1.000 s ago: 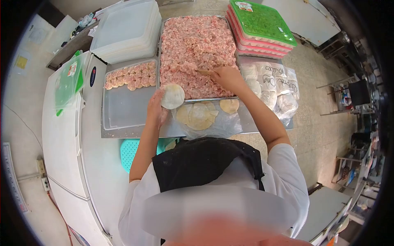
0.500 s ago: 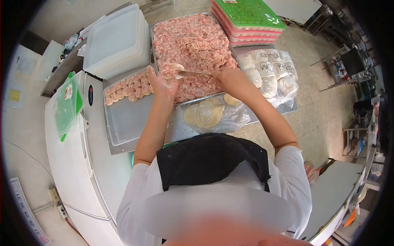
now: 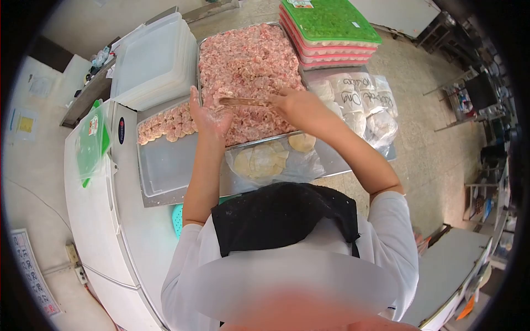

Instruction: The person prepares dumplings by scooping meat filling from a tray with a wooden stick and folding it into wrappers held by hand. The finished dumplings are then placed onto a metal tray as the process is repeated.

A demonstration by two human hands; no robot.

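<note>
Moved: wooden spatula (image 3: pixel 243 102) now lies level, its tip over the left palm; half a second ago it angled into the wrapper there.
Left hand: left hand (image 3: pixel 210 117) cupped, palm up, floury; wrapper in it barely visible, so can't tell how firmly it's held.
Right hand: right hand (image 3: pixel 295 106) closed on the spatula handle, tip pointing to the left hand.
Under both hands: steel tray of minced pink filling (image 3: pixel 248 66).
Nearer the body: loose wrappers on plastic (image 3: pixel 265 160).
Left of left hand: tray with a row of finished dumplings (image 3: pixel 165 122).
Right of right hand: bagged wrappers (image 3: pixel 370 107).
</note>
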